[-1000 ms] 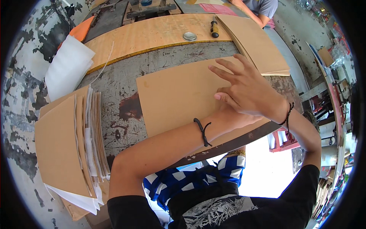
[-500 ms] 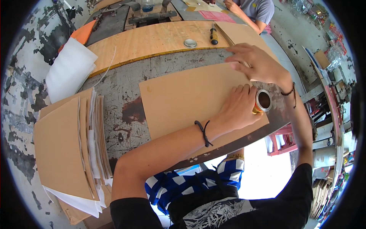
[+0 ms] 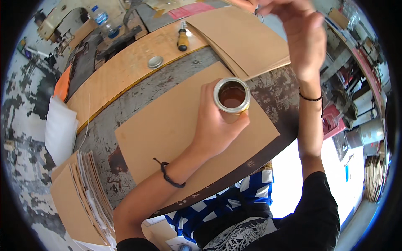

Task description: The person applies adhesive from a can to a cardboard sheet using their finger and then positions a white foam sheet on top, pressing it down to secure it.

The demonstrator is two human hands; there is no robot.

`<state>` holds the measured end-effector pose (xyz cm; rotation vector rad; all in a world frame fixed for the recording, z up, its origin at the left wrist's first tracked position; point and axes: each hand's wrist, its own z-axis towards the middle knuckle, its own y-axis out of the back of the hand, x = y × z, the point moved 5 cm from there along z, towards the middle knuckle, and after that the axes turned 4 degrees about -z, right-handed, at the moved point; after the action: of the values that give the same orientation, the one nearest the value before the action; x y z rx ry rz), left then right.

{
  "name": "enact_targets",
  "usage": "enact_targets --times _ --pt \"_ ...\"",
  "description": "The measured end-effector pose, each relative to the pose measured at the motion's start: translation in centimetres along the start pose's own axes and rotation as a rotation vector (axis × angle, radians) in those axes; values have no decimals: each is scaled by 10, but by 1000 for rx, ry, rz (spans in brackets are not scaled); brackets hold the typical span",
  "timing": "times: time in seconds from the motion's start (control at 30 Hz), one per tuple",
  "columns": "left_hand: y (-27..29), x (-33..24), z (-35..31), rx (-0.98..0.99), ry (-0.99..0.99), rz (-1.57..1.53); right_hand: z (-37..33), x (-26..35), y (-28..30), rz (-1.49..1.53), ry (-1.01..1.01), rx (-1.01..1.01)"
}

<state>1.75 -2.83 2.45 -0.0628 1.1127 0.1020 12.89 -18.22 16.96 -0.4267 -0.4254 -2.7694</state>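
My left hand (image 3: pixel 215 125) is closed around an open metal can (image 3: pixel 244 87) with a silver rim and brownish liquid (image 3: pixel 231 98) inside. The can is over a flat brown cardboard sheet (image 3: pixel 167 129) on the worn table; whether it touches the sheet is hard to tell. Raised at the upper right, my right hand (image 3: pixel 305 42) is apart from the can. Its fingers are blurred and partly cut off by the top edge, but the thumb stands away from them and nothing shows in the hand.
On a wooden board (image 3: pixel 125 69) beyond lie a round metal lid (image 3: pixel 155 62) and a tool with a yellow-and-black handle (image 3: pixel 183 39). Brown sheets (image 3: pixel 243 37) are stacked at the far right. More cardboard (image 3: pixel 77 205) stands at the left, near white foam wrap (image 3: pixel 60 129).
My left hand has gone from lying on the sheet beside the can to gripping the can, now further left. My right hand has risen away. The whole view has swung to the right.
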Motion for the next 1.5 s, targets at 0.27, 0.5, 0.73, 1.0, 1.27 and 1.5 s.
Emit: enact_targets --times 0.27,0.5,0.73,1.0,1.27,1.5 --pt "-7 -11 3 42 9 -44 12 16 30 83 74 -391" --pt "-3 -9 2 26 -20 -35 5 17 5 192 -195 -21" --pt "4 -11 4 -49 28 -157 -14 7 -53 -36 -264 497" --pt "6 -11 6 -131 -19 -139 -11 11 -54 -142 -192 388" --pt "8 -11 6 -145 -53 -88 -12 21 -60 -231 -43 550" --pt "13 1 2 -191 -3 -45 -30 42 -89 -549 -115 619"
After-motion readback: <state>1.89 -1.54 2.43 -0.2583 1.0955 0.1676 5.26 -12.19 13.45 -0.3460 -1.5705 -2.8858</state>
